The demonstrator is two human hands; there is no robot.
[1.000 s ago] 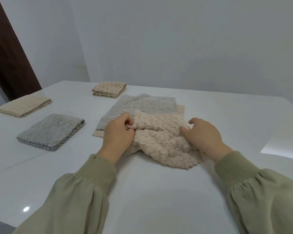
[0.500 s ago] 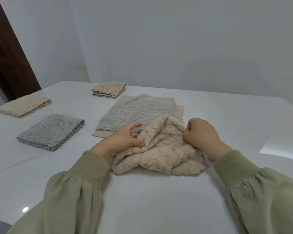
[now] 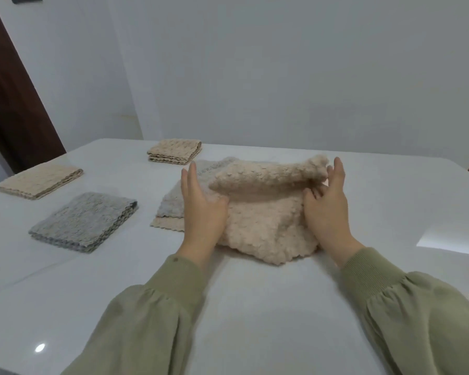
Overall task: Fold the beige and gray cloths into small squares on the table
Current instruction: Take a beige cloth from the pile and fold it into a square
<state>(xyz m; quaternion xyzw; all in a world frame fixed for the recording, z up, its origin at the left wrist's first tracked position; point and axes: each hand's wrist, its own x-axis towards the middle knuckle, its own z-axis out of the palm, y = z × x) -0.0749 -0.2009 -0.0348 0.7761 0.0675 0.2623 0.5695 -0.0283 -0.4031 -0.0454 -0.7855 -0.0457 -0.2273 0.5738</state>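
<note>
A fluffy beige cloth (image 3: pixel 266 228) lies bunched on the white table (image 3: pixel 255 307) in front of me. Its far edge is lifted into a thick roll between my hands. My left hand (image 3: pixel 201 209) is at the cloth's left side, fingers straight and pointing away, thumb on the cloth. My right hand (image 3: pixel 328 207) is at the right side, fingers straight and touching the raised corner. Behind the cloth an unfolded gray cloth (image 3: pixel 173 204) lies flat on another beige cloth (image 3: pixel 165 222).
A folded gray square (image 3: pixel 84 220) sits at the left. A folded beige square (image 3: pixel 38 181) lies further left, and another folded beige square (image 3: pixel 175 151) is at the back. A white wall stands behind the table, with a dark door (image 3: pixel 11 104) at the left.
Both hands gathered the beige cloth, then pushed forward and spread apart. The cloth's edge rose from a crumpled heap into a raised roll, and the fingers went from curled to straight.
</note>
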